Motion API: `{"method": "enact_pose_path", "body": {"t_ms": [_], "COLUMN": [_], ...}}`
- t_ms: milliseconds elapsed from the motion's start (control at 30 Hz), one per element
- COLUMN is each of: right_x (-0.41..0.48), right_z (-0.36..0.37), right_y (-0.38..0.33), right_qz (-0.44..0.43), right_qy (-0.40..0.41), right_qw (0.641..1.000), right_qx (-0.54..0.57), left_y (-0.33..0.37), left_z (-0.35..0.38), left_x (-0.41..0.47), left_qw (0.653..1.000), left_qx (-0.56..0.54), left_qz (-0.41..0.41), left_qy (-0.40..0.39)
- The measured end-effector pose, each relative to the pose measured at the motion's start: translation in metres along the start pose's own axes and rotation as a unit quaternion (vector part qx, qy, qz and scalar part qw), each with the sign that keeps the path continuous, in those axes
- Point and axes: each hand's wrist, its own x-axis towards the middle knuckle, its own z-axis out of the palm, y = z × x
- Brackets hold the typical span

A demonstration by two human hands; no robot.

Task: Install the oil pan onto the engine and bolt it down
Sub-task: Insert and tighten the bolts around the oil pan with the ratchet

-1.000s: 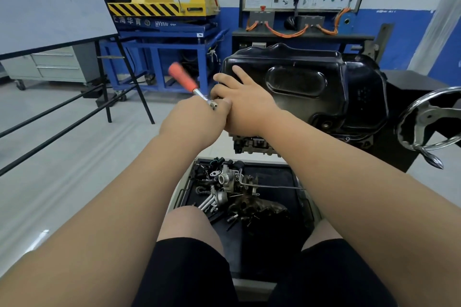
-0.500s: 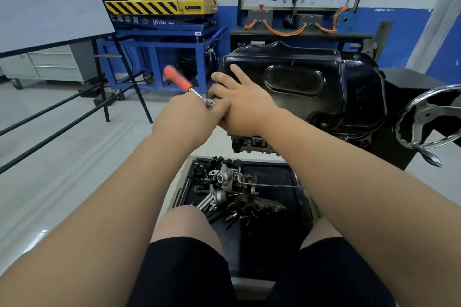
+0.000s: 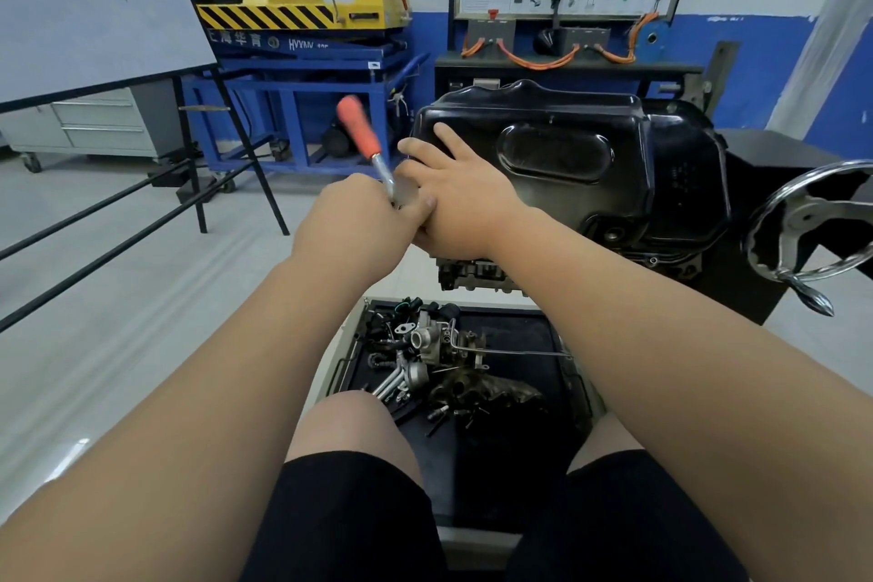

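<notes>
Two hands busy; left hand (image 3: 349, 222) grips the ratchet (image 3: 361, 132) by its shaft, right hand (image 3: 463, 203) lies fingers-spread on the oil pan (image 3: 590, 156), which sits atop the engine (image 3: 477, 274); imo hold the tool square w/ short swings, snug not tight.

You've swung the wrench (image 3: 366, 142) round: its orange handle now stands steeper, nearer the oil pan (image 3: 567, 147). Your left grip (image 3: 354, 227) has turned with it at the pan's edge.

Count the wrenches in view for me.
1: the orange-handled wrench, gripped by the left hand at the left end of the oil pan. More could be buried among the loose parts in the tray below.
</notes>
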Motion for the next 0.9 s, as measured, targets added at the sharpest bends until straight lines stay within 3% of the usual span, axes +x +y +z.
{"method": "enact_pose_path", "body": {"t_ms": [200, 300, 400, 467, 500, 633, 767, 900], "right_x": [-0.001, -0.005, -0.028, -0.052, -0.062, -0.054, -0.020, -0.003], "right_z": [-0.005, -0.011, -0.027, -0.054, -0.070, -0.110, -0.097, -0.096], "right_y": [0.000, -0.003, -0.019, -0.024, -0.024, -0.024, -0.034, -0.029], "right_qz": [-0.021, 0.027, 0.108, 0.113, 0.102, 0.104, 0.097, 0.070], "right_qy": [-0.015, -0.032, -0.153, -0.259, -0.275, -0.113, -0.120, -0.142], "right_qw": [1.000, 0.999, 0.978, 0.946, 0.940, 0.987, 0.985, 0.980], "right_qx": [0.005, 0.025, 0.092, 0.158, 0.173, 0.040, -0.081, -0.124], "left_y": [0.003, -0.001, -0.007, -0.011, -0.013, -0.017, -0.018, -0.020], "left_z": [-0.009, -0.016, -0.015, -0.009, -0.007, 0.003, 0.012, 0.028], "left_x": [0.004, 0.005, 0.006, 0.006, 0.006, 0.004, 0.003, 0.004], "left_qw": [0.981, 0.977, 0.983, 0.987, 0.988, 0.984, 0.978, 0.972], "left_qx": [0.143, 0.154, 0.095, 0.040, 0.012, -0.098, -0.153, -0.192], "left_qz": [0.133, 0.149, 0.155, 0.156, 0.155, 0.146, 0.128, 0.111], "left_qy": [0.006, -0.006, -0.012, -0.008, -0.005, 0.017, 0.061, 0.072]}}
